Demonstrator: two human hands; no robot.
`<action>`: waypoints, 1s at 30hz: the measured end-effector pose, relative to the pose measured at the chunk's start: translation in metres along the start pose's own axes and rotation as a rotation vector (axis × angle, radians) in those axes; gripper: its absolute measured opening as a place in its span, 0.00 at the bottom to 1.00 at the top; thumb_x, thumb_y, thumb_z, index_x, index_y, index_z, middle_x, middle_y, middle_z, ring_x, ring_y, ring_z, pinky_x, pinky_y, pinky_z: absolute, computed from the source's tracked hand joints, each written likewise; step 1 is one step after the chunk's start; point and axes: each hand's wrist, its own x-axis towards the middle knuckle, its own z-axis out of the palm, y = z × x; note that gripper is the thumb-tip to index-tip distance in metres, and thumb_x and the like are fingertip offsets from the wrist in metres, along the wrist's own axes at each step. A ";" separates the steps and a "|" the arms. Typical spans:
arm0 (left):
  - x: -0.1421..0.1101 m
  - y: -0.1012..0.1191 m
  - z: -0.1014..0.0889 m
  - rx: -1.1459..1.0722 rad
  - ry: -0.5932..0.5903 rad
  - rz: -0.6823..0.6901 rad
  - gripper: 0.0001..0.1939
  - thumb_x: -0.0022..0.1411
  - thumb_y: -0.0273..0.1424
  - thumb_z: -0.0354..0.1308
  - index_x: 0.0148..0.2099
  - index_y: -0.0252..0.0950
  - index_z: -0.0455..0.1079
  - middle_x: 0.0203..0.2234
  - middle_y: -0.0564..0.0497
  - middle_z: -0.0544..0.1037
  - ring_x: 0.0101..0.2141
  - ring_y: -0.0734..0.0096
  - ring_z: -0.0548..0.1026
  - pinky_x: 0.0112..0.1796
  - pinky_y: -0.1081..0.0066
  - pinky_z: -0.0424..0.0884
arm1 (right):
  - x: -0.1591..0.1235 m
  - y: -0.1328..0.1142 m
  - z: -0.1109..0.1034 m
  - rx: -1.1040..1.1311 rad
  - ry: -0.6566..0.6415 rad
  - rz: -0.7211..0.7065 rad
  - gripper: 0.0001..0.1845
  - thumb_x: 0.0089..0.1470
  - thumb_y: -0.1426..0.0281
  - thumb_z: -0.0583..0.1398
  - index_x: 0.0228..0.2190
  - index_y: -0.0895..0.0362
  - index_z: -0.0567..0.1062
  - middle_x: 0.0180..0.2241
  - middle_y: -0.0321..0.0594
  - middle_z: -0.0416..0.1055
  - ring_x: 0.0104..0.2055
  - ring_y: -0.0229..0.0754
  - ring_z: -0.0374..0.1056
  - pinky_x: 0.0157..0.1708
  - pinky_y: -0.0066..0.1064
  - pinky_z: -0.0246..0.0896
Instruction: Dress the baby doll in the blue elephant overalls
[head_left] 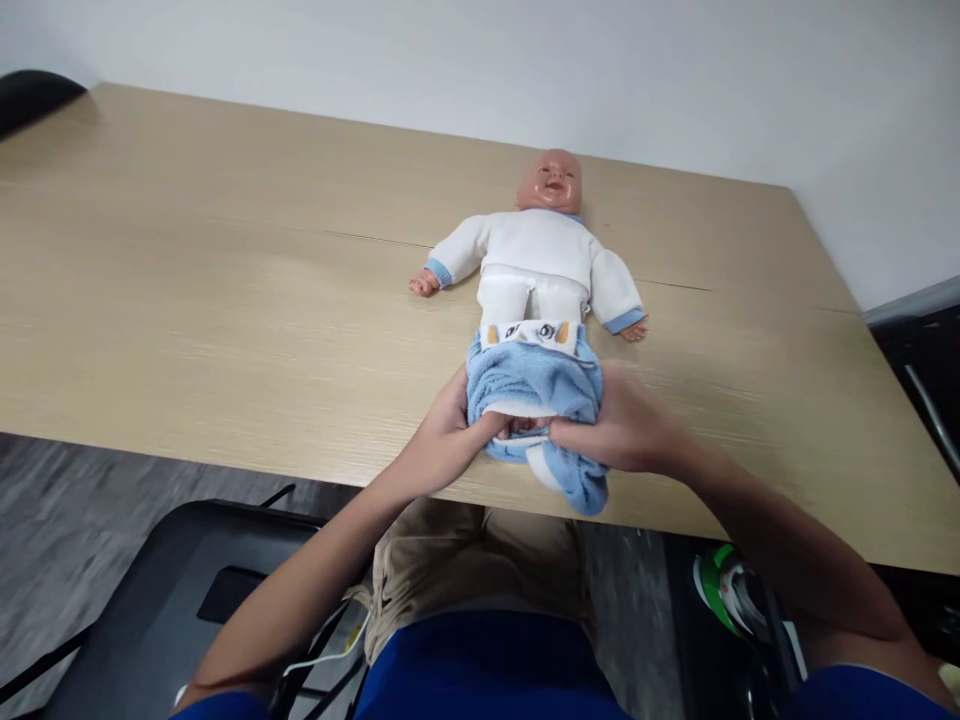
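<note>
A baby doll [553, 185] lies on its back on the wooden table, its head toward the wall. It wears a white top [536, 245] with blue cuffs. Light-blue fleece pants [532, 372] with an animal-face patch are bunched around the doll's lower legs. My left hand [448, 435] grips the pants' left side, thumb inside the white-edged opening. On the other side, my right hand [637, 425], slightly blurred, holds the cloth with its thumb in the same opening. Small pinkish doll toes show between my thumbs. One blue end of cloth hangs toward the table edge.
The wooden table [225, 300] reaches to a white wall behind. Below its front edge, a black chair [150, 600] with a dark phone-like slab stands at left. Green and white rolls [724, 590] sit on a dark surface at lower right.
</note>
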 end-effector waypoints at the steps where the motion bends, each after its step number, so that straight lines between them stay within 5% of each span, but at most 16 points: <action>1: -0.002 -0.004 -0.001 0.017 -0.016 -0.019 0.09 0.72 0.37 0.68 0.49 0.43 0.73 0.35 0.51 0.82 0.37 0.60 0.81 0.44 0.58 0.84 | -0.001 0.001 0.005 -0.004 -0.014 0.013 0.08 0.58 0.70 0.67 0.28 0.52 0.75 0.28 0.34 0.77 0.31 0.44 0.70 0.34 0.37 0.71; 8: -0.017 -0.028 -0.012 0.303 -0.093 -0.087 0.22 0.77 0.37 0.62 0.69 0.43 0.71 0.62 0.42 0.86 0.61 0.46 0.86 0.60 0.49 0.84 | -0.002 0.009 0.026 -0.260 -0.038 0.135 0.12 0.60 0.66 0.70 0.28 0.53 0.74 0.29 0.39 0.79 0.30 0.44 0.69 0.34 0.38 0.61; 12: -0.024 -0.035 -0.017 0.464 -0.113 -0.123 0.14 0.79 0.39 0.60 0.61 0.43 0.69 0.50 0.42 0.88 0.48 0.46 0.87 0.48 0.51 0.83 | -0.004 0.009 0.035 -0.428 -0.074 0.165 0.11 0.65 0.62 0.69 0.41 0.57 0.83 0.43 0.51 0.86 0.43 0.56 0.80 0.45 0.43 0.70; 17: -0.023 -0.032 -0.017 0.548 -0.093 -0.118 0.09 0.81 0.39 0.57 0.57 0.44 0.65 0.46 0.44 0.87 0.46 0.46 0.86 0.45 0.52 0.78 | -0.013 0.010 0.046 -0.553 -0.002 0.125 0.28 0.70 0.60 0.69 0.64 0.63 0.81 0.61 0.62 0.82 0.57 0.66 0.81 0.57 0.51 0.78; 23: -0.016 -0.048 -0.017 0.706 -0.001 -0.002 0.07 0.78 0.38 0.56 0.47 0.44 0.61 0.41 0.43 0.79 0.45 0.44 0.78 0.47 0.47 0.75 | -0.010 0.009 0.049 -0.675 -0.086 0.179 0.22 0.73 0.57 0.66 0.55 0.62 0.83 0.54 0.62 0.84 0.48 0.65 0.82 0.46 0.50 0.80; 26: -0.015 -0.056 -0.019 0.740 0.027 0.045 0.09 0.75 0.39 0.57 0.44 0.45 0.59 0.39 0.43 0.75 0.45 0.44 0.75 0.49 0.45 0.74 | -0.008 0.014 0.049 -0.622 -0.087 0.153 0.20 0.73 0.59 0.66 0.55 0.62 0.83 0.54 0.61 0.84 0.51 0.66 0.83 0.51 0.52 0.81; 30: -0.016 -0.056 -0.023 0.558 0.002 0.007 0.09 0.75 0.36 0.59 0.53 0.42 0.65 0.46 0.44 0.79 0.48 0.50 0.77 0.52 0.49 0.76 | -0.010 0.028 0.049 -0.456 0.020 0.089 0.27 0.70 0.63 0.66 0.65 0.61 0.79 0.63 0.60 0.82 0.61 0.68 0.82 0.61 0.55 0.80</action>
